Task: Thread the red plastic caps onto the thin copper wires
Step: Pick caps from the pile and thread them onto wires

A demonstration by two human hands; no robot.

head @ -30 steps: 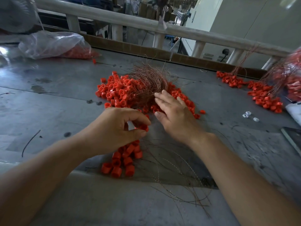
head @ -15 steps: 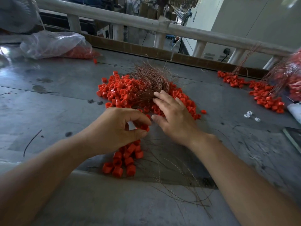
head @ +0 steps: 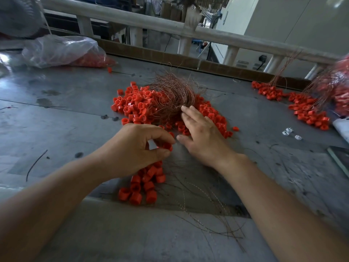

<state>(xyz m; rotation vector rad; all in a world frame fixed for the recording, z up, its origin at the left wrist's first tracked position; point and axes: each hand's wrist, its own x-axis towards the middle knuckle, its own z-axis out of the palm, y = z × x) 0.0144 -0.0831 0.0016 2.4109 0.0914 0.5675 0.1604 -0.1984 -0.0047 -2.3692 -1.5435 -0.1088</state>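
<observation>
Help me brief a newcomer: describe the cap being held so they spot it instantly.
Find the big heap of red caps mid-table, topped by a copper wire tangle. Just nearer the camera is the left hand. The cap pinched at its fingertips is the only one held.

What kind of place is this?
Probably a small factory workshop: a worn metal worktable, piles of identical red caps, a tangle of copper wire and a plastic bag holding more caps.
</observation>
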